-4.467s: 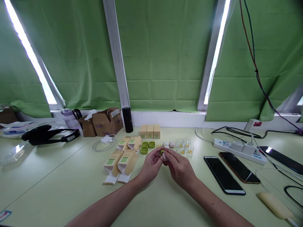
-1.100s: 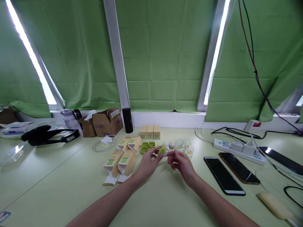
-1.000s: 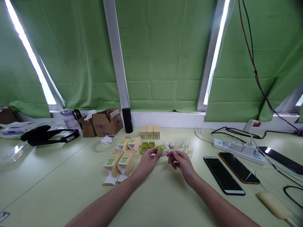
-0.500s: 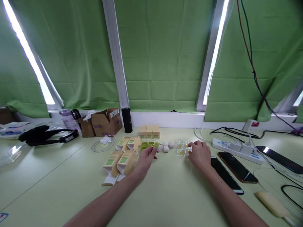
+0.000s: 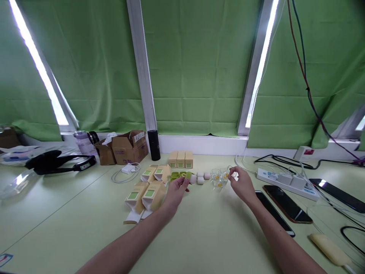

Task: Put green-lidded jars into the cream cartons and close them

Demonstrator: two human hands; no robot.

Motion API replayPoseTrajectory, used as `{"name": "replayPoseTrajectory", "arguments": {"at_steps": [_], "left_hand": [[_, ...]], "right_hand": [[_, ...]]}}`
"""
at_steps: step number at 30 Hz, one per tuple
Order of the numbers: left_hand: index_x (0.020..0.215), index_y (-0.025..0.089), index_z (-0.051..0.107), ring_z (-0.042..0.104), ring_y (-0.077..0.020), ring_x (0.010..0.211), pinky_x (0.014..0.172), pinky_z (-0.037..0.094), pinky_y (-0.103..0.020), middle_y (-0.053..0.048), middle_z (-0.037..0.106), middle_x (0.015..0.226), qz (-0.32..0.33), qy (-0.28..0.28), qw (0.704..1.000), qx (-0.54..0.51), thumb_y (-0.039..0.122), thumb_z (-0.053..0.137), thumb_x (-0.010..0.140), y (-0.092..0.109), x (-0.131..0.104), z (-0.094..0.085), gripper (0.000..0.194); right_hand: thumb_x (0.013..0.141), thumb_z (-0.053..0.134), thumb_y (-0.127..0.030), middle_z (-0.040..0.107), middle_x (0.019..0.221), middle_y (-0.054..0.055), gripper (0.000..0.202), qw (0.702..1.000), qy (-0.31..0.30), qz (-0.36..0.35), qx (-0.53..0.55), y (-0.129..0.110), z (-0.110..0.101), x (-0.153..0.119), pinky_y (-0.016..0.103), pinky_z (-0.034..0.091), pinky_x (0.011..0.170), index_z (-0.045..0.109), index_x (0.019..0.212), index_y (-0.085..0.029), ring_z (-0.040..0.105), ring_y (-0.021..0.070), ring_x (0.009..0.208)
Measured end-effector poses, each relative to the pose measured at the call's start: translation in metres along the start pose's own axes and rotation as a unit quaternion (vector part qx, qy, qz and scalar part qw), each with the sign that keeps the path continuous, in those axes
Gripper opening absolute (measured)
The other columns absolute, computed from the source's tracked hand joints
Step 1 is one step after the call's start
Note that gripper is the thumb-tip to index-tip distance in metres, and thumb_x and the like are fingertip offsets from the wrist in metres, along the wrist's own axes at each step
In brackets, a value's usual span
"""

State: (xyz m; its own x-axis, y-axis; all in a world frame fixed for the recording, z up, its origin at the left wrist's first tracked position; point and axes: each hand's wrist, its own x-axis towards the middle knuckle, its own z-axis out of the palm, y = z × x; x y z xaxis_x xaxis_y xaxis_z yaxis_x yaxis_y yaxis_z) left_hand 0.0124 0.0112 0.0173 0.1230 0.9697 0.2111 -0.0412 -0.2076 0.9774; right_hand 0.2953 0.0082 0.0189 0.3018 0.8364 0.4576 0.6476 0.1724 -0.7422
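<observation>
While the left hand (image 5: 174, 193) pinches a small green piece (image 5: 188, 175), the right hand (image 5: 242, 185) pinches a clear cup (image 5: 235, 176) well rightward.

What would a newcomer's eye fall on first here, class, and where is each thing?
First, the green curtains, filling the upper half. Next, near the middle, over the pale table, the left hand holds a small green-and-white piece and the right hand a clear cup. Four tan boxes cluster left of the left hand.
</observation>
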Motion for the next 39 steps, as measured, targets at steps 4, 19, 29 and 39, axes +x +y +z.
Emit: {"name": "replayPoseTrajectory", "arguments": {"at_steps": [4, 19, 29, 39], "left_hand": [[0.084, 0.019, 0.073, 0.058, -0.0177, 0.075, 0.072, 0.049, -0.028, -0.004, 0.07, 0.087, 0.006, 0.014, 1.0, -0.018, 0.064, 0.073, 0.079, -0.001, 0.001, 0.0, 0.046], [0.085, 0.016, 0.072, 0.057, -0.017, 0.076, 0.073, 0.049, -0.027, -0.005, 0.069, 0.086, 0.014, 0.014, 0.999, -0.039, 0.066, 0.074, 0.079, 0.004, -0.003, 0.001, 0.05], [0.084, 0.018, 0.072, 0.06, -0.0178, 0.075, 0.073, 0.05, -0.029, -0.004, 0.07, 0.084, 0.013, 0.025, 0.999, -0.018, 0.067, 0.073, 0.078, 0.005, -0.003, 0.001, 0.049], [0.083, 0.018, 0.071, 0.061, -0.0206, 0.081, 0.074, 0.049, -0.029, -0.005, 0.07, 0.082, 0.025, 0.029, 0.999, -0.018, 0.066, 0.073, 0.079, 0.008, -0.004, 0.002, 0.049]], "right_hand": [[0.082, 0.069, -0.04, 0.072, 0.116, 0.008, 0.026, 0.941, -0.072, -0.01, 0.33, -0.027, 0.011, -0.016, 0.04, 0.053, 0.083, 0.056, 0.1, -0.027, 0.066, 0.0256, 0.103], [0.082, 0.074, -0.047, 0.073, 0.105, 0.008, 0.041, 0.725, -0.274, 0.162, 0.611, -0.064, 0.031, -0.057, 0.037, 0.053, 0.064, 0.061, 0.115, -0.028, 0.071, 0.0251, 0.082], [0.072, 0.092, -0.037, 0.073, 0.107, 0.003, 0.053, 0.757, -0.223, 0.186, 0.585, -0.059, 0.043, -0.059, 0.034, 0.06, 0.064, 0.06, 0.113, -0.028, 0.075, 0.023, 0.083], [0.072, 0.088, -0.042, 0.066, 0.118, 0.007, 0.066, 0.891, -0.108, 0.067, 0.436, -0.057, 0.054, -0.062, 0.032, 0.054, 0.059, 0.052, 0.127, -0.029, 0.066, 0.016, 0.07]]}}
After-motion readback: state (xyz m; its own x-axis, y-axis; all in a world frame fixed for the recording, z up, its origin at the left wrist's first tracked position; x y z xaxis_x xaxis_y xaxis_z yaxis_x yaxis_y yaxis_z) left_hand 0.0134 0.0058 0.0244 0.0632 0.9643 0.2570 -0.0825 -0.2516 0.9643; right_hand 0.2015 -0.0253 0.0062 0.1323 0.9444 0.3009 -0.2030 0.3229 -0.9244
